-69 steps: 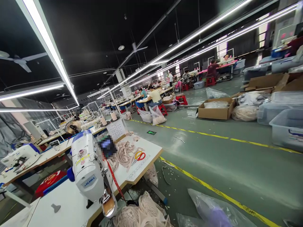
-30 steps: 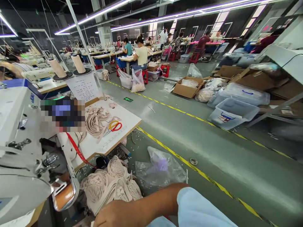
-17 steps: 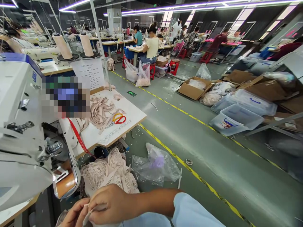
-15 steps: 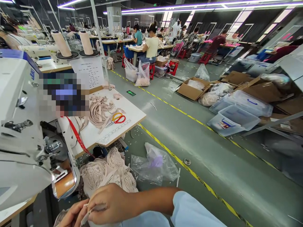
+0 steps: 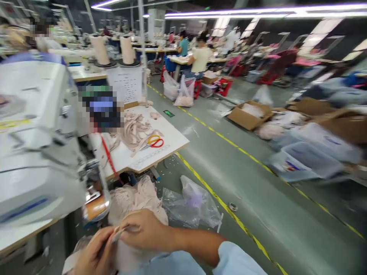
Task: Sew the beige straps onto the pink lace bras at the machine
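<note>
Low in the view, my left hand (image 5: 96,250) and my right hand (image 5: 146,231) are close together, fingers pinched on a pale beige piece of fabric (image 5: 129,255). A narrow edge of it shows between the fingertips, and the rest hangs below my hands, blurred. Its exact kind of garment cannot be made out. Just beyond my hands lies a heap of beige lacy garments (image 5: 140,196). The white sewing machine (image 5: 37,152) stands to the left, smeared by motion.
On the white table (image 5: 174,139) are beige straps (image 5: 132,128) and scissors (image 5: 156,141) with red and yellow handles. A clear plastic bag (image 5: 197,204) lies on the floor beside yellow tape (image 5: 212,193). Cardboard boxes (image 5: 249,114) and plastic bins (image 5: 309,158) stand at the right. Other people sit farther back.
The view has swung left, so the machine, table and floor items appear farther right and are blurred. Both hands keep their pinch on the fabric, with more of it visible beneath them.
</note>
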Available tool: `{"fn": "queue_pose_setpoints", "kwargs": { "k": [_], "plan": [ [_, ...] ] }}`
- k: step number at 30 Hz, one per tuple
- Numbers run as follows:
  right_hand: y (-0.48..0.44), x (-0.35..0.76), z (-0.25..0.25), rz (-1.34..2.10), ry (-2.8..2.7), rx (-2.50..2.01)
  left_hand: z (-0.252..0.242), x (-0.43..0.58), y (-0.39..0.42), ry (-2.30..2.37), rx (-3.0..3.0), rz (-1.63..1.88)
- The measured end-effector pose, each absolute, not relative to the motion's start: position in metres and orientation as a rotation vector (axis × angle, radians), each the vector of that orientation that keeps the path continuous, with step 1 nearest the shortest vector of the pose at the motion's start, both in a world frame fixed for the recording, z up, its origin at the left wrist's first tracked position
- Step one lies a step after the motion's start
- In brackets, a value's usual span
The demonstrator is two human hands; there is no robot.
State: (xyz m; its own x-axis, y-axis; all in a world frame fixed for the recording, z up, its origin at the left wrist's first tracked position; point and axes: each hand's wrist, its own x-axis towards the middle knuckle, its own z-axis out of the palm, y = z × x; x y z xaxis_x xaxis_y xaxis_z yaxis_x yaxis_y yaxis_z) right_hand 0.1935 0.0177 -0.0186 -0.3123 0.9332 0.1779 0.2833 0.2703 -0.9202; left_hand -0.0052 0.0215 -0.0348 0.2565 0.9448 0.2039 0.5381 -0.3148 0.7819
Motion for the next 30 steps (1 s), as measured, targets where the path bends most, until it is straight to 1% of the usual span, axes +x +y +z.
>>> {"fn": "queue_pose_setpoints", "kwargs": {
  "k": [3,7,10,23,26,30],
  "plan": [
    [0.023,0.198,-0.013,1.118,-1.736,-1.164,-0.014,0.004,0.016,1.391,1.887,0.915],
    [0.035,0.203,-0.006,0.959,-1.898,-1.207,0.0,0.005,0.013,1.406,1.982,0.902],
    [0.04,0.204,0.001,0.968,-2.008,-1.153,0.007,0.002,0.011,1.343,2.082,0.875],
    [0.05,0.212,0.013,1.663,-1.789,-1.141,0.018,-0.002,0.015,1.246,2.164,0.833],
    [0.052,0.213,0.014,1.729,-1.769,-1.095,0.019,-0.002,0.016,1.242,2.161,0.838],
    [0.054,0.214,0.017,1.742,-1.823,-1.079,0.019,-0.002,0.018,1.29,2.137,0.754]
  ]
}}
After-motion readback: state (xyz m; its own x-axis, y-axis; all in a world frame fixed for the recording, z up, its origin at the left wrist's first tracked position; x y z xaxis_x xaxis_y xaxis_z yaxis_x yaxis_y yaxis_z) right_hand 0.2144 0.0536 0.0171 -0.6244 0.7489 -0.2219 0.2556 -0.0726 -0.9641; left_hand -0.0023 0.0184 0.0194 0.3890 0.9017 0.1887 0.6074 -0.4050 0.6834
